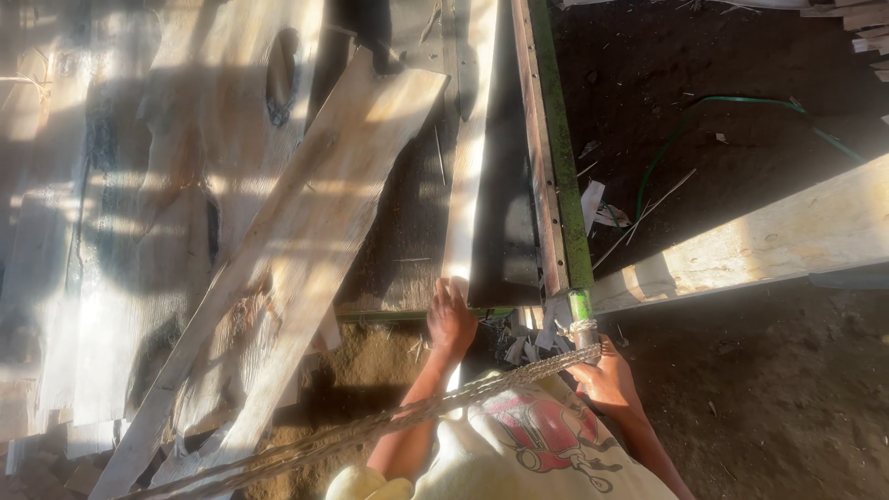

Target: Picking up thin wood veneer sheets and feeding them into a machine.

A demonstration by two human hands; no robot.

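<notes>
Left hand (451, 319) is pressed flat on the near end of a narrow upright plank (469, 157), fingers spread, not closed round anything. Right hand (607, 378) is curled shut round the handle (582, 319) at the near end of the green metal rail (556, 148), right where some cord is wound on it, so that grip looks clamped on the handle, though the fingertips are hidden underneath. The plank sits just beside the rail, with a deep black gap between the 2, and a wide pale board (306, 250) leans diagonally across the stack to the left. A rough twisted rope (389, 421) cuts across both forearms at waist level. Another plank (759, 241) pokes out to the right over dirt floor (769, 398), with a green hose (704, 120) lying further back. My worry: that left palm is right on the board's end next to the rail, so if the rail or plank slides, fingers could get pinched in the gap. The rope could also snag an arm, and the glare and hard shadows hide the edges badly.
</notes>
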